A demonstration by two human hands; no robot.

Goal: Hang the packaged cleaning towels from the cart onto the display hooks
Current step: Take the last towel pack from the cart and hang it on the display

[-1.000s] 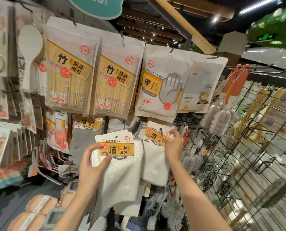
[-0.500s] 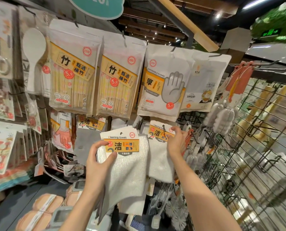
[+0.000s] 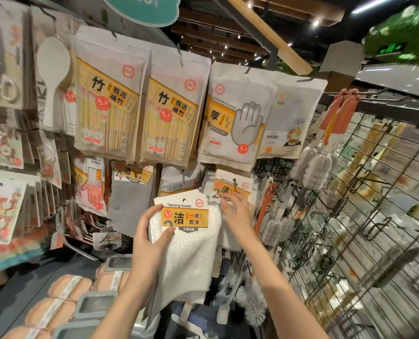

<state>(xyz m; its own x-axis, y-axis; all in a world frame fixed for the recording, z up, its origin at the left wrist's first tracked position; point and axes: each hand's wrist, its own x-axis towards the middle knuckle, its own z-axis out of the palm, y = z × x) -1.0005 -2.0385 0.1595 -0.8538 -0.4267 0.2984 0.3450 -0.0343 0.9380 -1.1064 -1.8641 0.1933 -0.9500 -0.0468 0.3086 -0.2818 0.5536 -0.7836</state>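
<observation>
held cleaning towels pack mid-frame, near the hung pack: light, limp cloth under a stiff card header. best pinched at the header's hang hole. left hand grips its left edge; right hand relaxed, fingers wide, beside it.

Left hand raised at chest height, forearm reaching up from below, thumb and curled fingers pinched tight. Right hand lifted a little higher and just beside it, fingers straight and spread, palm turned away, holding nothing.
</observation>
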